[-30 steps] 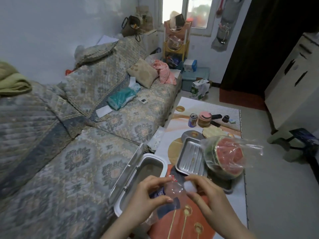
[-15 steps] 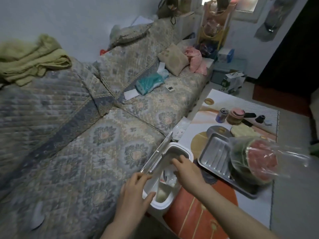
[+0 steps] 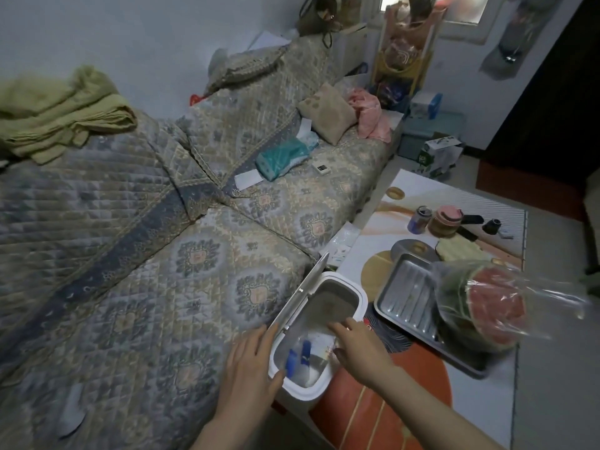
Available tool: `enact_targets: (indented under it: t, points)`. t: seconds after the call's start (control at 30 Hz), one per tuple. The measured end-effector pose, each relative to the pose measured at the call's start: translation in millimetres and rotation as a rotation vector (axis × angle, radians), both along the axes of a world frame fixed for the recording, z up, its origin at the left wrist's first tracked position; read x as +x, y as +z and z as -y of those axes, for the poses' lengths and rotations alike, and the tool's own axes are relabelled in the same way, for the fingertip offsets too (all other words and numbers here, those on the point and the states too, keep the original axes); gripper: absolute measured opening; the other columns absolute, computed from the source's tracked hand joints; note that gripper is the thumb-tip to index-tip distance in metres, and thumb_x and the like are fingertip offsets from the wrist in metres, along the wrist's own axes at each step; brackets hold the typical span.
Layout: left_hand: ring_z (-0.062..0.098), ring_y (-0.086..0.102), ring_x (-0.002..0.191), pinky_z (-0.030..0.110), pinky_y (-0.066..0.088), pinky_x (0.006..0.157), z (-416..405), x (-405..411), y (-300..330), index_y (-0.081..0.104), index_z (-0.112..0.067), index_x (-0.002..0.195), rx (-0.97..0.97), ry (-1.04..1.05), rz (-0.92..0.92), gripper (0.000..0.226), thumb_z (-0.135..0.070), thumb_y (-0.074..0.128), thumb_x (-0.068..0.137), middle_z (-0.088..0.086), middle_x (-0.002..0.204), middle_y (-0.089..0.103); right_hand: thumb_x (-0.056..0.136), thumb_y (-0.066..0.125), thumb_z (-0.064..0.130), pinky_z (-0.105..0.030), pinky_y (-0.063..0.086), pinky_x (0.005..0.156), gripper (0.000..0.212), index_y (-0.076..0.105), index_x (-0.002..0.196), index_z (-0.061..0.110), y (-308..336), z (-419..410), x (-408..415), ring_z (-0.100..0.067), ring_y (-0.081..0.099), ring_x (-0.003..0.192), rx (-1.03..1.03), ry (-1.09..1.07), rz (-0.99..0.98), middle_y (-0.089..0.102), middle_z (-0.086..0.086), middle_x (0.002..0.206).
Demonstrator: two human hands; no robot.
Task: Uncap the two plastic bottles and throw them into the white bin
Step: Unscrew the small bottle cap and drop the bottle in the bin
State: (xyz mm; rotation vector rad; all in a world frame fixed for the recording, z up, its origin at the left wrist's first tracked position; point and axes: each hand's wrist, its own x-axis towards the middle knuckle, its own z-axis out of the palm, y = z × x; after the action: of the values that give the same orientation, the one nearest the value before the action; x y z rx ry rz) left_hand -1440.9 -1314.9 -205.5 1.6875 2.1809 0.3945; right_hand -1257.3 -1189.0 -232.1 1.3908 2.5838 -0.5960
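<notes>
Hands at one white bin point(image 3: 359, 295), lid raised.
One clear bottle point(image 3: 303, 358) is seen inside; left hand point(image 3: 250, 368) is laid flat on the rim, right hand point(image 3: 358, 347) held relaxed above, empty.

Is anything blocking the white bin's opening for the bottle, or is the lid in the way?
Nothing visible blocks it. The white bin has its lid tipped up toward the sofa; the right hand is over the opening, and a bottle already lies inside.

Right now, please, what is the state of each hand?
Left hand: open, fingers straight, resting on the white plastic bin's near rim.
Right hand: open over the bin, holding nothing.
</notes>
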Motion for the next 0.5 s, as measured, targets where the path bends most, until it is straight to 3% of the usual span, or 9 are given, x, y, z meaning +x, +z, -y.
enact_targets:
  t: [0.2, 0.37, 0.43, 0.5]
  points:
    - [0.007, 0.038, 0.123, 0.021, 0.027, 0.104, -7.4, 7.8, -8.0, 0.008, -0.028, 0.148, 0.056, -0.054, 0.029, 0.075, -0.047, 0.049, 0.087, -0.013, 0.135, 0.038, 0.087, 0.049, 0.025, -0.031, 0.039, 0.097, 0.052, 0.036, 0.137, 0.031, 1.4, 23.2, 37.2, -0.022, 0.041, 0.122, -0.042, -0.076, -0.070, 0.043, 0.001, 0.135]
    - [0.019, 0.041, 0.127, 0.032, 0.030, 0.106, -9.7, 26.3, -23.0, 0.028, -0.022, 0.144, 0.026, -0.150, 0.008, 0.070, -0.047, 0.053, 0.085, -0.001, 0.141, 0.040, 0.089, 0.052, 0.030, -0.033, 0.036, 0.101, 0.061, 0.024, 0.143, 0.032, 5.6, 40.5, 58.1, -0.023, 0.038, 0.126, -0.054, -0.161, -0.033, 0.036, -0.002, 0.144]
    - [0.020, 0.029, 0.139, 0.038, 0.020, 0.114, -11.0, 32.9, -29.5, 0.029, -0.021, 0.144, -0.013, -0.214, -0.012, 0.069, -0.049, 0.052, 0.085, 0.002, 0.152, 0.029, 0.089, 0.052, 0.031, -0.034, 0.035, 0.104, 0.063, 0.022, 0.144, 0.032, 5.2, 48.2, 65.5, -0.022, 0.035, 0.129, -0.054, -0.195, -0.044, 0.034, 0.000, 0.146]
    - [0.014, 0.010, 0.145, 0.035, 0.005, 0.117, -12.6, 38.6, -36.8, 0.018, -0.023, 0.147, -0.098, -0.296, -0.043, 0.071, -0.054, 0.042, 0.088, -0.003, 0.159, 0.008, 0.090, 0.052, 0.031, -0.035, 0.035, 0.104, 0.064, 0.019, 0.145, 0.033, 4.4, 55.5, 71.9, -0.021, 0.034, 0.129, -0.059, -0.226, -0.045, 0.034, 0.000, 0.145]
